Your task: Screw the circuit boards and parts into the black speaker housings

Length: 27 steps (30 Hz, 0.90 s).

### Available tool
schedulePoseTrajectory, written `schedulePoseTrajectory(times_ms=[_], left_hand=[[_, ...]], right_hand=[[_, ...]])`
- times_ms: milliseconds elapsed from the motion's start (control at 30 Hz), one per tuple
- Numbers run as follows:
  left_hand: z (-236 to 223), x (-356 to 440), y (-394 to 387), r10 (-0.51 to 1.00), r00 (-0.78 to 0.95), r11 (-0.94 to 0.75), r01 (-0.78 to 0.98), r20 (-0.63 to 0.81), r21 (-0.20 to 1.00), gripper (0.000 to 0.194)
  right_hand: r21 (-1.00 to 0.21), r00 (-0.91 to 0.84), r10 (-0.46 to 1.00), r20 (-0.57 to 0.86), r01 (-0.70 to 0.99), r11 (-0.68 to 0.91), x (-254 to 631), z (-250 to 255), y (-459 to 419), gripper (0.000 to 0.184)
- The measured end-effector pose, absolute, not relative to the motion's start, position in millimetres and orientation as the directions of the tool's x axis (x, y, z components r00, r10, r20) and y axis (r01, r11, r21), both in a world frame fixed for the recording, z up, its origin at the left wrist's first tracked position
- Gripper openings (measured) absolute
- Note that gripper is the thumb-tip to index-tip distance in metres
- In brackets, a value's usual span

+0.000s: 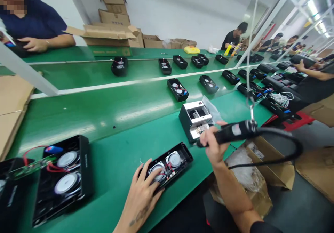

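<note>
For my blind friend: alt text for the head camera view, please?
A person's right hand holds a black corded screwdriver beside an open black speaker case on a green belt, while the left hand presses the case. More cases line the belt.

Head view: camera worn on the person's head, facing forward and down along the bench (109, 194). Sits close above the left hand (139, 200) and right hand (214, 146), both low in frame. Wide field. Bench runs ahead of the hands toward upper right, its far stretch small and distant.
</note>
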State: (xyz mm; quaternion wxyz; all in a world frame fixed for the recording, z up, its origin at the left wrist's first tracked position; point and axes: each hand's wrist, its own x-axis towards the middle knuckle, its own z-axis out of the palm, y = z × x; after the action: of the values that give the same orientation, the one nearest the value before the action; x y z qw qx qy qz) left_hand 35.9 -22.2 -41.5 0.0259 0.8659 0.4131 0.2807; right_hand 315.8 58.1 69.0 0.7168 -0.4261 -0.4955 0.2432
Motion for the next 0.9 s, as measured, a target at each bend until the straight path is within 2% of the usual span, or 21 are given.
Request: schedulePoseTrajectory(times_ms=[100,167,300,533,667,767,900], left_hand=[[-38,24,-25,0.708,0.514,-0.672,0.701,0.484,0.237,0.006],[-32,23,-23,0.680,0.544,-0.691,0.701,0.493,0.179,0.008],[-21,37,-17,0.651,0.560,-0.705,0.696,0.512,0.134,0.015],[-14,73,-15,0.706,0.554,-0.676,0.713,0.442,0.185,0.019],[-15,79,-14,0.703,0.553,-0.671,0.725,0.447,0.157,0.023],[-16,79,-13,0.707,0.541,-0.661,0.735,0.456,0.153,0.024],[-17,77,-13,0.696,0.556,-0.674,0.724,0.454,0.147,0.024]], right_hand=[[-0.826,0.558,0.646,0.521,0.139,0.546,351,75,95,0.036],[-0.851,0.563,0.661,0.495,0.164,0.498,362,72,111,0.036],[-0.912,0.496,0.770,0.402,0.139,0.386,366,60,124,0.039],[-0.958,0.322,0.902,0.287,0.112,0.264,378,63,111,0.039],[-0.924,0.395,0.839,0.375,0.087,0.372,378,70,101,0.043],[-0.867,0.481,0.744,0.464,0.075,0.492,374,71,107,0.037],[-0.889,0.461,0.775,0.433,0.076,0.452,373,66,123,0.033]])
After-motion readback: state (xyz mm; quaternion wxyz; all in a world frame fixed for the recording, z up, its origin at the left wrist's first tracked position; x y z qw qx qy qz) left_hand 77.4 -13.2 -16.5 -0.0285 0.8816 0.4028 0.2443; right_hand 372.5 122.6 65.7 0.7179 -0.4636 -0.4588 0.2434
